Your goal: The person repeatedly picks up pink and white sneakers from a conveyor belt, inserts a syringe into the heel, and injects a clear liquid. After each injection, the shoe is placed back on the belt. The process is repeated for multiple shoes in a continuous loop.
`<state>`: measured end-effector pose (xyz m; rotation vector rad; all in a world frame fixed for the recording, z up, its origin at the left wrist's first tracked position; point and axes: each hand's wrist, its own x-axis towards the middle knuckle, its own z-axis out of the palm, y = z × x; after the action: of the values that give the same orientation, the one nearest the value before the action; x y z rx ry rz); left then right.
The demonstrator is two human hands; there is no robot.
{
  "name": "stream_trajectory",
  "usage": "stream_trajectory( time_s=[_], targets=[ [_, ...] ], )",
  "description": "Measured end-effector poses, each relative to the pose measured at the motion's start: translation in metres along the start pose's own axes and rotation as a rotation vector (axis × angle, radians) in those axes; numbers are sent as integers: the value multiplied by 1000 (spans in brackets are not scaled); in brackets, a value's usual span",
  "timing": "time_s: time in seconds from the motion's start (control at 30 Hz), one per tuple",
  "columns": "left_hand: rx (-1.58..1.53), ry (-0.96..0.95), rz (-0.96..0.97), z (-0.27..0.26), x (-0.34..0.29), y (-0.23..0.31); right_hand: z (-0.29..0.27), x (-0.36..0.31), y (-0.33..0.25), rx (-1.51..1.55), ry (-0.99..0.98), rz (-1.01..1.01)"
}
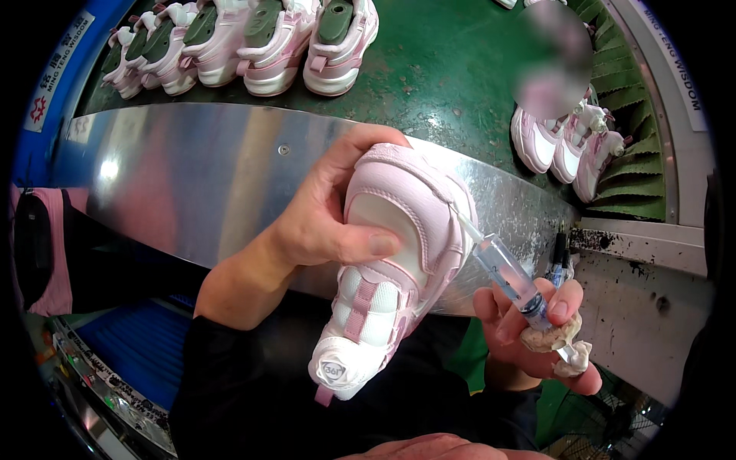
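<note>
Shoe [402,264]: held up at the centre, pink and white, with toe toward 12 o'clock and tongue toward 7.
Left hand [318,215]: grips the toe from 10 o'clock, with thumb pressed on the upper and fingers wrapped behind.
Right hand [510,337]: at 4 o'clock, pinches a clear syringe [506,272] between bent fingers; cannot tell whether pressing the plunger.
Nozzle [468,224]: points toward 11 o'clock, at the upper's lower edge, on the shoe's 1-to-2 o'clock side.
Step in hand: seemingly applying fluid along that edge.
Next move: probably calls for holding the shoe steady and pressing lightly, evenly, while tracing the seam.
Beyond the metal ledge [192,169]: similar shoes [218,57] at 11 o'clock, more at 2.
</note>
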<state>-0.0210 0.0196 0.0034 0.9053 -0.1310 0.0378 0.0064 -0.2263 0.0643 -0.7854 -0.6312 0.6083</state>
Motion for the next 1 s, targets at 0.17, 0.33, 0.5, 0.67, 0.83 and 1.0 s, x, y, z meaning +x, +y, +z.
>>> stream_trajectory(
  time_s=[0.17,0.33,0.5,0.67,0.83,1.0],
  targets=[
    [8,30,-35,1,1,4,-1,0,3,-12,17,-13],
    [26,64,-38,0,0,4,-1,0,6,-30,6,-32],
    [-31,-95,65,-12,3,-1,-4,-10,11,-46,9,-63],
    [-69,24,-1,-12,4,1,-8,-28,14,-56,51,-62],
    [-68,137,-59,-12,3,1,-13,-41,23,-61,76,-84],
    [-23,147,-57,-17,6,-7,-19,-50,28,-51,62,-87]
  ],
)
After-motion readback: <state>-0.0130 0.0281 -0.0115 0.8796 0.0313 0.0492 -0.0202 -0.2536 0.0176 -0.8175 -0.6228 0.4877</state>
